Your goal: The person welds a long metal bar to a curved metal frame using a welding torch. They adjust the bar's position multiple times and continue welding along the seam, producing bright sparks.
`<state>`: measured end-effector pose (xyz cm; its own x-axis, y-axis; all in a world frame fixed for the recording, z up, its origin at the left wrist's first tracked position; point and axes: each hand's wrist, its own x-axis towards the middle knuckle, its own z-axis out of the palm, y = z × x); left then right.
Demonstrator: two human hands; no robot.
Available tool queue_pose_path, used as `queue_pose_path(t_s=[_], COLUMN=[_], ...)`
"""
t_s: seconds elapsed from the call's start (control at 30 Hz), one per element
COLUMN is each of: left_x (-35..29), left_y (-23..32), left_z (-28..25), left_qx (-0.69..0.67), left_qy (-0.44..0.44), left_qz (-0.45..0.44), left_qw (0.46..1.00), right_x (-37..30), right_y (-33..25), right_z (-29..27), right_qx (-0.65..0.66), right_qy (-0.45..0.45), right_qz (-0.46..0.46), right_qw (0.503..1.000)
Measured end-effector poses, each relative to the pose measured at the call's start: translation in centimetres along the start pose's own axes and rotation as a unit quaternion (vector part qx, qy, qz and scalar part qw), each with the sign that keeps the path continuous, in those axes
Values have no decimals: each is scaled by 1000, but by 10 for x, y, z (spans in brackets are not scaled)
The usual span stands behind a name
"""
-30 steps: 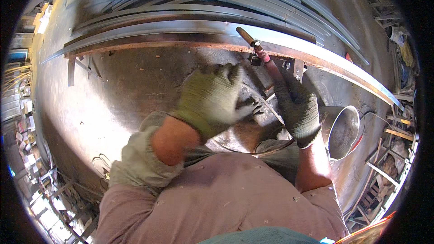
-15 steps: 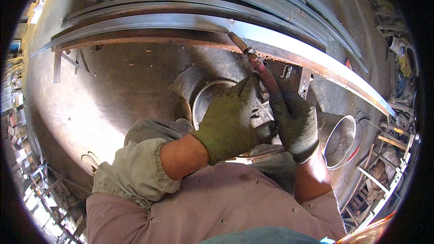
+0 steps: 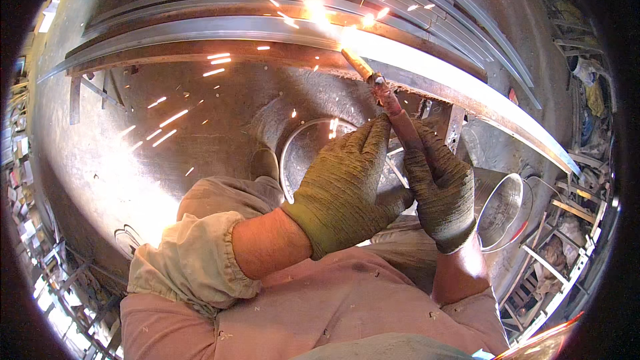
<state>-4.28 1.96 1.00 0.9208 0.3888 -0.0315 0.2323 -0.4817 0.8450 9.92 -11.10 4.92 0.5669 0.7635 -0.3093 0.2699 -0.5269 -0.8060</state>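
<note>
My gloved right hand (image 3: 443, 190) is wrapped round the handle of a welding torch (image 3: 400, 123) with a reddish sleeve and a brass-coloured nozzle. My gloved left hand (image 3: 350, 183) grips the torch from its left side, fingertips against the handle just behind the neck, thumb near the right hand. The nozzle points up and left at a long bright metal bar (image 3: 460, 80). A white-hot glare hides the exact point where the nozzle meets the metal. Sparks fly from there in several directions. The bar lies along a rusty steel beam (image 3: 200, 50).
Several long grey metal profiles (image 3: 427, 0) lie beyond the beam. A metal bucket (image 3: 503, 203) stands to the right, and a round rim (image 3: 285, 167) shows behind my left hand. Scrap and frames (image 3: 553, 260) line the right edge. Sparks cross the floor (image 3: 180, 93) at left.
A bright arc and flying sparks have appeared at the torch tip, and the nozzle now glows orange. Both hands keep their hold on the torch and have shifted only slightly.
</note>
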Motion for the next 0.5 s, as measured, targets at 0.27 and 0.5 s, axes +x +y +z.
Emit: queue_pose_path(t_s=[0.27,0.5], left_x=[-1,1], left_y=[-2,2], left_z=[2,-2], left_qx=[7,-9], left_qy=[9,-10], left_qz=[19,1], left_qw=[1000,1000], right_x=[0,-1], right_y=[3,6], right_z=[-4,-2], right_qx=[-85,-21], right_qy=[-13,-6], right_qz=[-16,0], right_qw=[996,1000])
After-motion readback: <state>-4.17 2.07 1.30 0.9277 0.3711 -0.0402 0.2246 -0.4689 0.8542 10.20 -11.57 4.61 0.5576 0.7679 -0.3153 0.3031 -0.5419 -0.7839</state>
